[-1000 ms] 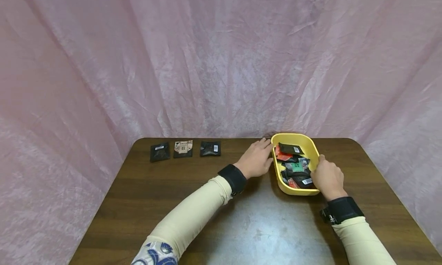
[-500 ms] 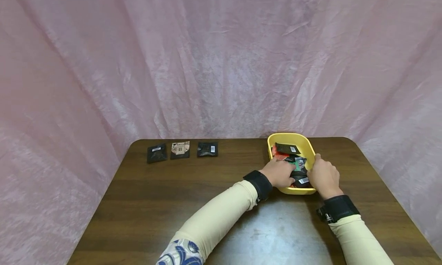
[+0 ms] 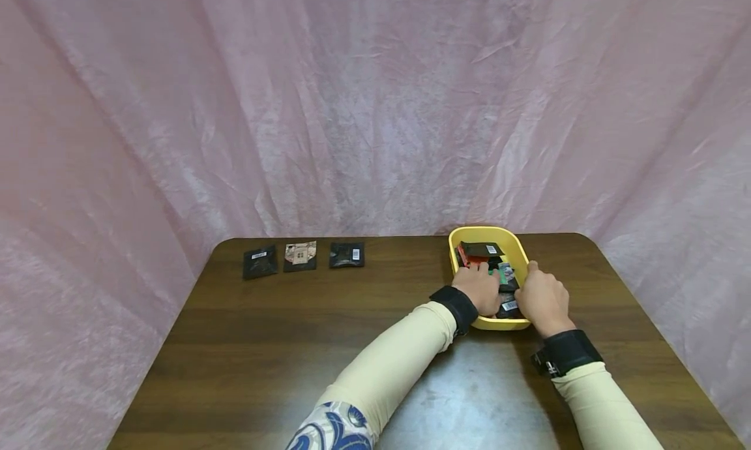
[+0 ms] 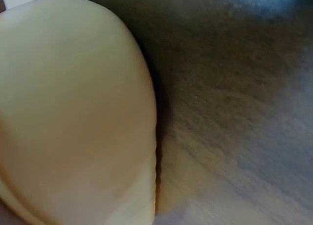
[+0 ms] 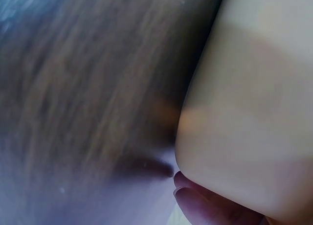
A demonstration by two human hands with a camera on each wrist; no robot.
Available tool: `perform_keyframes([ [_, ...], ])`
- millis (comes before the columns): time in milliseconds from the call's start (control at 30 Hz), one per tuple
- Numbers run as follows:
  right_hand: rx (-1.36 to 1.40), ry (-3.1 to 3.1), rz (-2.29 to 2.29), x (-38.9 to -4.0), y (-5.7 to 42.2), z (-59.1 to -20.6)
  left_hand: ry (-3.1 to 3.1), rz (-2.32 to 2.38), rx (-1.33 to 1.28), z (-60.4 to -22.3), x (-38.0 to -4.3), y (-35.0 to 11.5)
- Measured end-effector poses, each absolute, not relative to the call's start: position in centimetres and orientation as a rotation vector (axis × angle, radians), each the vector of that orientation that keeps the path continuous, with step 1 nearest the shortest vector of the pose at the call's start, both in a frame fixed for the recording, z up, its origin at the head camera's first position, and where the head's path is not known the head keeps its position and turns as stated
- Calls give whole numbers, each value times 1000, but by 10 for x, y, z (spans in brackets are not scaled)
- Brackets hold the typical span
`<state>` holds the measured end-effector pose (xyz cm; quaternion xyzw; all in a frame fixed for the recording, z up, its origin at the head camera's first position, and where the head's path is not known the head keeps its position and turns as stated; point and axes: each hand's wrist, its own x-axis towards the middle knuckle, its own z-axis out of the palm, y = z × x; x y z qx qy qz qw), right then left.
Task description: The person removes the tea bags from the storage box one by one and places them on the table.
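A yellow plastic bin (image 3: 501, 324) stands at the back right of the table in the head view, holding several small flat packets. Among them are a black packet (image 3: 482, 250) with a white barcode label and a dark one (image 3: 508, 277) with a green patch. My left hand (image 3: 478, 290) reaches over the bin's left rim, fingers bent down onto the packets. Its fingertips are hidden, so a hold on any packet cannot be made out. With my right hand (image 3: 542, 301) I grip the bin's right rim; curled fingers (image 5: 195, 205) show at the wall in the right wrist view.
On the brown wooden table (image 3: 264, 345), a row lies at the back left: a black packet (image 3: 260, 263), a beige-and-black packet (image 3: 300, 256) and another black packet (image 3: 347, 255). A pink curtain (image 3: 352, 111) hangs behind the table's far edge.
My left hand has moved right, from outside the bin's left rim to inside over the packets, its fingers now bent down. My right hand keeps its grip on the rim.
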<state>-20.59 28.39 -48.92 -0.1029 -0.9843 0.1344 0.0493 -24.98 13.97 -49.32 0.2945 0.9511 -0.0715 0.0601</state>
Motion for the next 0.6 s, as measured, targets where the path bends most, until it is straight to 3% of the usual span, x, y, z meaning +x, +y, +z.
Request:
perform_keyframes([
  [200,-318,-3015,405,-206,282,-489,2982,-232,910,-497,-249,140],
  [600,-327,-3002,412,-205,282,-487,3047,-149,1185,-492,-247,135],
])
